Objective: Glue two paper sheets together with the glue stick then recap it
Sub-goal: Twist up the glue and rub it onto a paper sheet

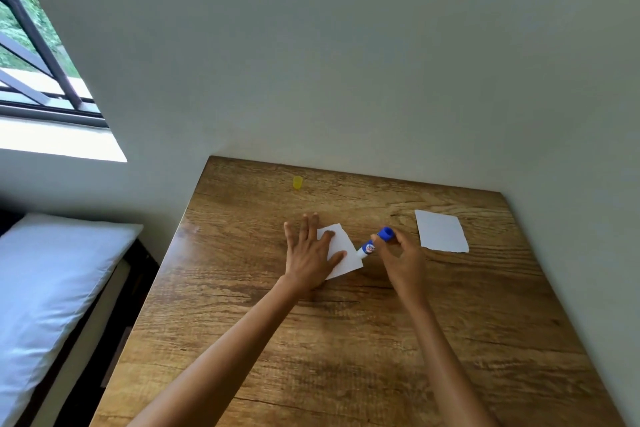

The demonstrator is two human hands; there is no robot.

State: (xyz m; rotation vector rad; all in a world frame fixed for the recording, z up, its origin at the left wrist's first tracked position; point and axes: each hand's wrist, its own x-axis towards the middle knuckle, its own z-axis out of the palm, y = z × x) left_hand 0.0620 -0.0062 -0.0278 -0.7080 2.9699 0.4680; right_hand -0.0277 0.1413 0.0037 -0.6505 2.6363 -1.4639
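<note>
Wooden table (346, 340), grain running across, far edge against a pale wall (346, 45); near edge and lower corners cut off by the frame. Window (34, 62) at upper left, only partly in view, greenery blurred behind dark bars. White pillow (52, 288) at lower left, cropped by the left edge.

Two bare forearms enter from the bottom; elbows out of view.

Second paper sheet (441, 230) lies flat toward the right of the table, alone, well apart from both hands; its near edge looks ragged.

First paper sheet (343, 253) near table centre, turned at an angle. Its left part is hidden under the left hand (310, 253), which lies flat, fingers spread wide, pressing it down.

Right hand (403, 260) just right of that sheet, fingers curled around the glue stick (375, 243). Stick tilted, blue end up by the fingertips, white end down at the sheet's right edge. Contact with the paper looks likely but can't be confirmed. Label print too small to read.

Small yellow cap (297, 182) stands near the far edge, well apart from everything.
</note>
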